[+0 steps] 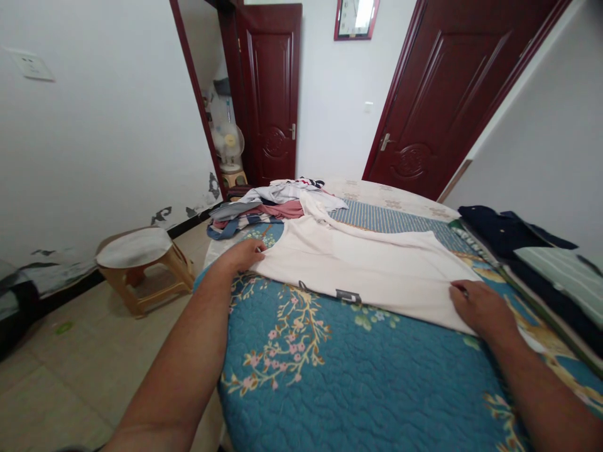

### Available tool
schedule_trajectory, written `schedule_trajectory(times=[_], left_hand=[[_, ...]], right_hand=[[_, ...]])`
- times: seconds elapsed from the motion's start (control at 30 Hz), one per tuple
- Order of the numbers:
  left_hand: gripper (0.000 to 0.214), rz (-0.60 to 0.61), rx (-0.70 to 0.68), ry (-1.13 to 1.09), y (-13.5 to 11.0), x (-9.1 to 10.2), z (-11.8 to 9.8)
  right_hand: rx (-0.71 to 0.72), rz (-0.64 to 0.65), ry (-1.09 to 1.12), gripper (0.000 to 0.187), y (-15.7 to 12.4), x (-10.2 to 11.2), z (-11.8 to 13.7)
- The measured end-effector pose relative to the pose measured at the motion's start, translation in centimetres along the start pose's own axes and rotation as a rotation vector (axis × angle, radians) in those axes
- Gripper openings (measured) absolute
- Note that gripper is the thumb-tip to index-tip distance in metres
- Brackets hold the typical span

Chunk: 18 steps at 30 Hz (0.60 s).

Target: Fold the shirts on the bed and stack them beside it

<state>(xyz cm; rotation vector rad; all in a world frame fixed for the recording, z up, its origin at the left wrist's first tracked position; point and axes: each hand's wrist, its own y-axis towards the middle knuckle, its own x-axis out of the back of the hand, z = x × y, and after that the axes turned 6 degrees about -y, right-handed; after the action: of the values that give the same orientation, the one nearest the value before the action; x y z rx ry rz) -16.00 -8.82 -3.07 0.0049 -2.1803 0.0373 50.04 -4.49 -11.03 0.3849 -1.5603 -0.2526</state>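
Note:
A white T-shirt [377, 263] lies stretched across the blue flowered quilted cover [377, 383], one long side folded over. A dark printed patch shows on its near edge. My left hand [247, 254] is closed on the shirt's left end, fingers pinching the cloth. At the right end, my right hand [483, 307] pinches the near corner between thumb and fingers. The shirt's far left part reaches toward a loose heap of clothes [282, 204] and partly overlaps it.
Folded clothes [518, 245] are stacked at the right edge of the covered surface. A tan plastic stool [141, 257] stands on the floor to the left. Behind are two dark red doors [271, 88] and a fan [229, 144] in the doorway.

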Motion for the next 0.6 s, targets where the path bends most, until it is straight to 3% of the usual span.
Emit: schedule_trajectory(times=[0.1,0.3,0.43,0.6], left_hand=[[0.034,-0.027,0.004,-0.054,-0.8,0.2,0.1],[0.061,0.082,-0.05,-0.136,-3.3,0.8,1.1],[0.066,-0.016,-0.095,-0.322,-4.1,0.5,2.3],[0.06,-0.162,-0.044,-0.504,-5.0,-0.6,3.2]], right_hand=[[0.025,0.04,-0.029,0.044,0.0,0.0,-0.1],[-0.002,0.062,-0.015,0.044,0.2,-0.4,-1.0],[-0.006,0.079,0.012,0.043,0.4,-0.5,-1.3],[-0.012,0.078,0.006,0.048,0.3,-0.4,-1.4]])
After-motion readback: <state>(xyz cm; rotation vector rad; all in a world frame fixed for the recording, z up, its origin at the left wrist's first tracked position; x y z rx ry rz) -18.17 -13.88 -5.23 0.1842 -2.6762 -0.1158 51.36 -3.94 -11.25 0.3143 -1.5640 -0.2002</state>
